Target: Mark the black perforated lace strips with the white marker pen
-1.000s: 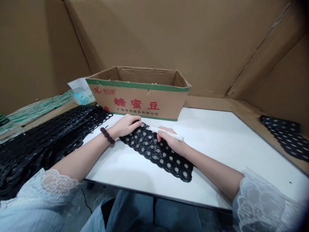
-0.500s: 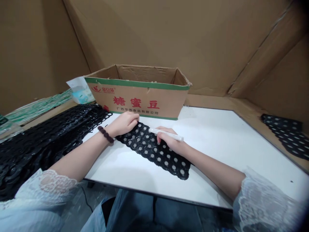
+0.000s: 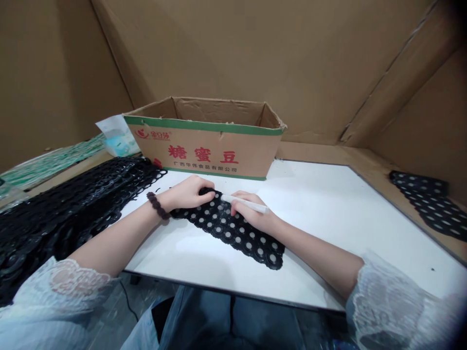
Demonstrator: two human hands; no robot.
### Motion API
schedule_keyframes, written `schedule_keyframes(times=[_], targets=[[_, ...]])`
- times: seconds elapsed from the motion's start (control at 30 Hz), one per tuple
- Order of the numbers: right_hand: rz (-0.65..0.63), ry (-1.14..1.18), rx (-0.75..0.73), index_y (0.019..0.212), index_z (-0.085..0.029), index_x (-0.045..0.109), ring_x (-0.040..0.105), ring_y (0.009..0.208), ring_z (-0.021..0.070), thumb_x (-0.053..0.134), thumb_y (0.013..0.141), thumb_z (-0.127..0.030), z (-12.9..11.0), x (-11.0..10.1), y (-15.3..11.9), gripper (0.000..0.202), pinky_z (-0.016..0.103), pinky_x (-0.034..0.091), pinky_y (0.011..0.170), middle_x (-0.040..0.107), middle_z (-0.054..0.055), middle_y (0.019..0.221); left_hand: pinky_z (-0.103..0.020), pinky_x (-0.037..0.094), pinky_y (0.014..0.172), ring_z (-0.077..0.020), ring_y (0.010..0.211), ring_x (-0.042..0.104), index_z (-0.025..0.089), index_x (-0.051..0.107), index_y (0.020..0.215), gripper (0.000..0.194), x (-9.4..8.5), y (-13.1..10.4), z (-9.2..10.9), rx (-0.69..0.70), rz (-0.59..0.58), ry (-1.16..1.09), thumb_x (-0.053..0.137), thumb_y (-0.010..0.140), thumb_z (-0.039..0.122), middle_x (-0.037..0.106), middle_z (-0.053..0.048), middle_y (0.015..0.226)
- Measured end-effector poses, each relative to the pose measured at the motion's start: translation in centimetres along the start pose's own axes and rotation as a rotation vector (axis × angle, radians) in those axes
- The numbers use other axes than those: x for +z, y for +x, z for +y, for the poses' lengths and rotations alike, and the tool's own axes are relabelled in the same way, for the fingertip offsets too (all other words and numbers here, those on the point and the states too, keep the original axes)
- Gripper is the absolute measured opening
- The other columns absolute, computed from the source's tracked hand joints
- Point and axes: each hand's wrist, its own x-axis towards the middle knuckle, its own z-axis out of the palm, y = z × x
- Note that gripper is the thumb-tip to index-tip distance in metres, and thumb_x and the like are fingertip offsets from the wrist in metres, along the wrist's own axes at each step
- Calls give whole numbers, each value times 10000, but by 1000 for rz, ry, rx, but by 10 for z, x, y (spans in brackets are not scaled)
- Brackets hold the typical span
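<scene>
A black strip [image 3: 233, 234] with rows of pale round spots, which look like holes, lies slantwise on the white tabletop [image 3: 310, 194]. At its upper left end, my left hand [image 3: 188, 195] is closed on the far edge, thumb stretched along it. Some of that end is hidden beneath the hand. My right hand [image 3: 253, 214] is closed around a slim white pen-like tool [image 3: 251, 203] and rests over the strip's upper right side. The tool's tip points left, at the strip near my left thumb.
Behind the hands stands an open cardboard box [image 3: 204, 148] with red lettering. A heap of black openwork strips [image 3: 73, 209] covers the left side, with green and white strands [image 3: 54, 163] and a tissue pack [image 3: 118, 138] beyond. Another spotted black piece [image 3: 426, 199] lies far right.
My left hand has shifted its hold, its thumb now lying along the strip's far edge, which looks slightly raised. The tool is still in my right hand. The whole view has drifted slightly.
</scene>
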Motion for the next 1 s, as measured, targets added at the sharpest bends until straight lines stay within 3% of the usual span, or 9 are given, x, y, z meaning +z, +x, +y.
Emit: schedule_keyframes(times=[0.2, 0.6, 0.7, 0.83, 1.0], targets=[[25, -34, 4, 562, -176, 548, 512, 720, 109, 382, 815, -155, -2, 2, 1, 303, 237, 374, 734, 543, -11, 691, -220, 316, 535, -103, 544, 435, 152, 497, 645, 282, 1, 1, -2, -59, -113, -90, 411, 800, 372, 520, 20, 589], [-49, 29, 70, 594, -171, 611, 522, 846, 126, 360, 818, -157, -4, -2, 1, 337, 265, 345, 871, 548, 13, 867, -254, 372, 717, -164, 763, 523, 163, 579, 796, 285, 4, 2, -10, -154, -129, -338, 412, 791, 394, 612, 5, 809], [-70, 12, 87, 602, -172, 599, 508, 866, 130, 338, 829, -174, -4, -2, 2, 345, 270, 342, 871, 523, 17, 855, -248, 372, 702, -151, 730, 522, 169, 554, 759, 254, 5, 0, -2, -114, -88, -289, 385, 815, 350, 600, 10, 759], [-95, -76, 97, 570, -173, 539, 489, 807, 131, 322, 823, -178, -1, 3, 3, 333, 281, 356, 816, 486, 14, 797, -240, 340, 575, -131, 569, 475, 169, 503, 687, 251, 11, -1, 14, -35, -46, -51, 348, 839, 296, 534, 2, 600], [11, -307, 19, 563, -179, 420, 457, 750, 151, 330, 807, -176, -5, 7, 4, 260, 302, 348, 736, 470, 19, 724, -241, 328, 561, -134, 557, 464, 170, 466, 687, 231, 20, -2, 26, 11, -14, 71, 340, 850, 275, 521, -11, 598]])
